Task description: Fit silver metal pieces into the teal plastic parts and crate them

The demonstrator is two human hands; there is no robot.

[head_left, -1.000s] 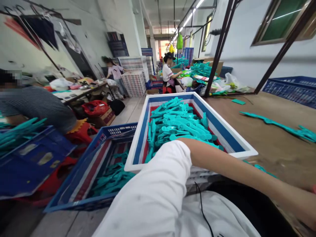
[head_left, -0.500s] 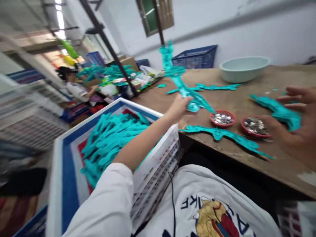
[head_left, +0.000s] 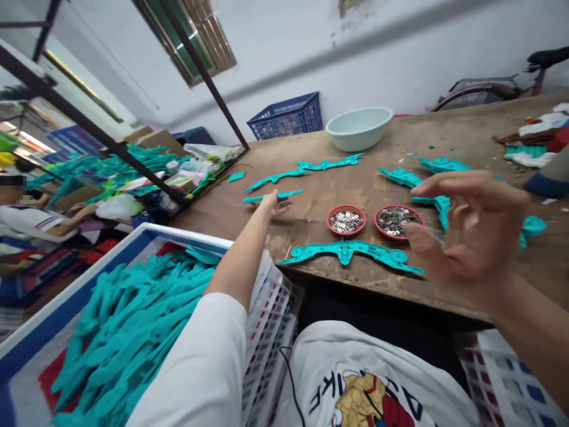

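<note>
My left hand (head_left: 274,203) reaches out over the brown table (head_left: 320,190), fingers flat, resting at the end of a long teal plastic piece (head_left: 272,196). My right hand (head_left: 471,228) hovers open above the table, fingers spread, holding nothing. Just left of it sit two small red dishes of metal bits (head_left: 346,220) (head_left: 394,220). Another teal piece (head_left: 351,253) lies along the table's near edge. A white crate (head_left: 133,332) full of teal pieces stands at my left side.
A pale green bowl (head_left: 358,127) and a blue crate (head_left: 287,115) stand at the table's far side. More teal pieces (head_left: 329,163) lie across the middle. A dark metal post (head_left: 195,65) rises at the table's left. Another person (head_left: 26,213) sits at far left.
My view swung from the crate to the table. My left hand lifted a teal piece from the crate and laid it on the table; my right hand rose, open.
</note>
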